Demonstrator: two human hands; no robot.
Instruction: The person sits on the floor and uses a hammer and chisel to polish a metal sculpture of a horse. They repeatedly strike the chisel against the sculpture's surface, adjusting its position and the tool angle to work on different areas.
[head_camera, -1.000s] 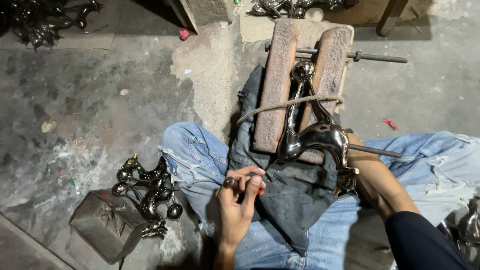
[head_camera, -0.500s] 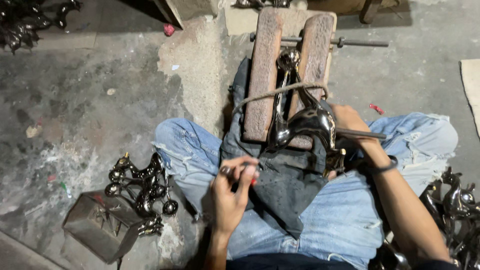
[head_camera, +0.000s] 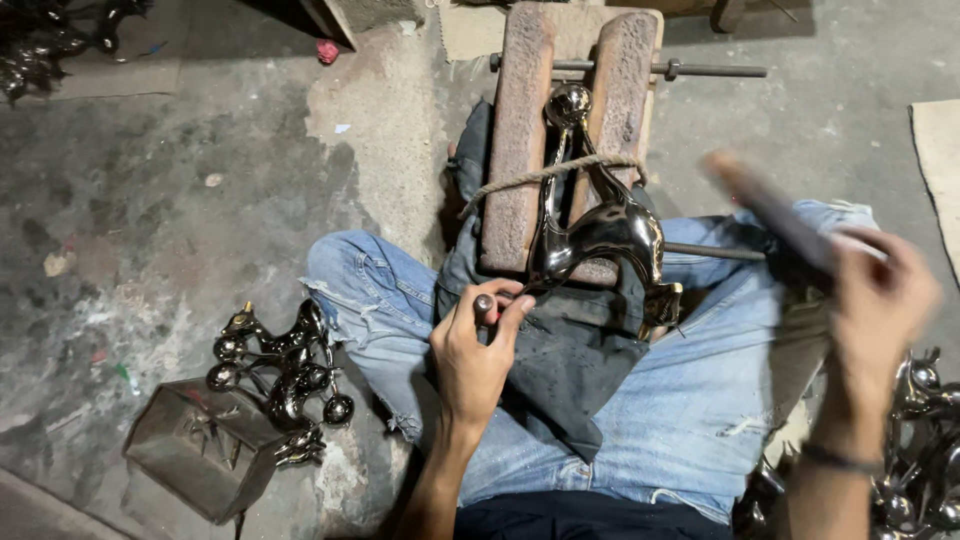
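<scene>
1. the right hand (head_camera: 880, 290) was blurred, so the dark flat tool (head_camera: 770, 212) in its closed fingers was hard to make out.
2. the shiny metal figure (head_camera: 590, 225) lay between two wooden blocks (head_camera: 522, 140), tied with a rope (head_camera: 545, 173), just above the left hand (head_camera: 478, 350).
3. the left hand was almost closed, pinching the lower end of the figure.
4. more metal figures (head_camera: 280, 360) lay on the floor (head_camera: 180, 200), well apart.

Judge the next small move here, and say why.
Probably bring the right hand with its blurred tool down onto the shiny metal figure. The figure lies roped to the wooden block, the left hand steadies its near end, and the tool hangs raised to one side.
</scene>
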